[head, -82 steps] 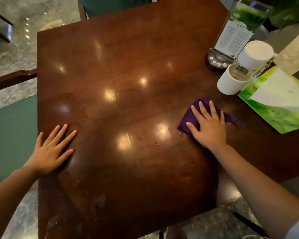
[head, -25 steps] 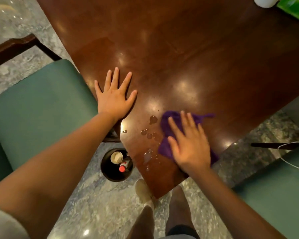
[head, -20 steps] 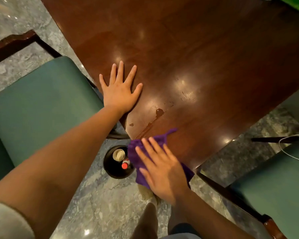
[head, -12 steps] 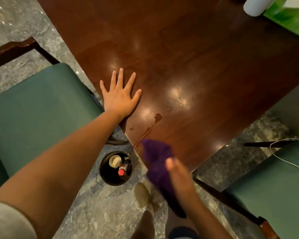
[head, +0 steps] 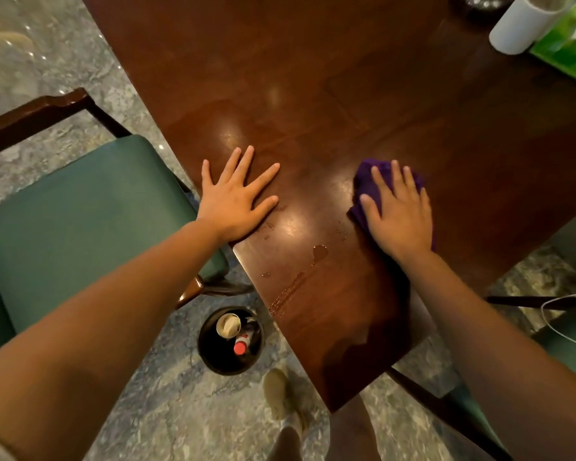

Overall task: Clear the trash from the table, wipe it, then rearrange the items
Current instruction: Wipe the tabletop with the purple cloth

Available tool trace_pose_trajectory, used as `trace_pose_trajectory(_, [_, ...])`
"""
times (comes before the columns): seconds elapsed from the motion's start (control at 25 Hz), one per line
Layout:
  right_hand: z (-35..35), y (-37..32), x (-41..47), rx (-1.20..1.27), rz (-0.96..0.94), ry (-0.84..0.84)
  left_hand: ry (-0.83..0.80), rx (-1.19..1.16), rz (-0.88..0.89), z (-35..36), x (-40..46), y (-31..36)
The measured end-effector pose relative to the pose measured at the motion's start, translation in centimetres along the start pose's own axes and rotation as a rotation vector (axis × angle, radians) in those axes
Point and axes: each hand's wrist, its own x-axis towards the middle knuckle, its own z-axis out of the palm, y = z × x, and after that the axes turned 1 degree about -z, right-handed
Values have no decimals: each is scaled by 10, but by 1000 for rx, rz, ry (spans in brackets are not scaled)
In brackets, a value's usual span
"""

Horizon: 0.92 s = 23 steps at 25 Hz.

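Note:
A dark wooden table (head: 346, 78) fills the upper middle of the view. My right hand (head: 401, 214) presses flat on a purple cloth (head: 366, 181) lying on the table near its front corner. My left hand (head: 235, 201) rests flat with spread fingers on the table's left edge. A streak of liquid with droplets (head: 300, 277) lies on the wood between my hands, running toward the edge. A round black bin (head: 230, 341) stands on the floor below the table's corner, holding a paper cup (head: 227, 325) and a bottle with a red cap (head: 242, 344).
A white cup (head: 526, 23) and a green tissue box (head: 572, 41) stand at the table's far right. A green padded chair (head: 77, 221) is at the left, another (head: 562, 341) at the right with a white cable. My feet stand on the marble floor.
My right hand swept the cloth off the table's corner above the bin, then brought it back onto the table further in. My left hand stayed flat in place.

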Motion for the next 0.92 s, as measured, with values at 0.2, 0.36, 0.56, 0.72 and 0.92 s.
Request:
trace_pose_trajectory(0.2, [22,-82,-58,-42,-281,-50,11,-31,2,5,2,-1])
trace_pose_trajectory(0.36, [31,-126,-104,-17,-449,-149,12,-28,7,5,2,-1])
trace_pose_trajectory(0.56, [28,-123,-136,40,-747,-236,-17,-16,1,2,1,-1])
trace_pose_trajectory(0.72, [21,-89,-160,408,-463,-94,-109,-257,-32,-10,3,-3])
trace_pose_trajectory(0.92, [16,-60,-75,296,228,104,68,-565,3,-24,6,-40])
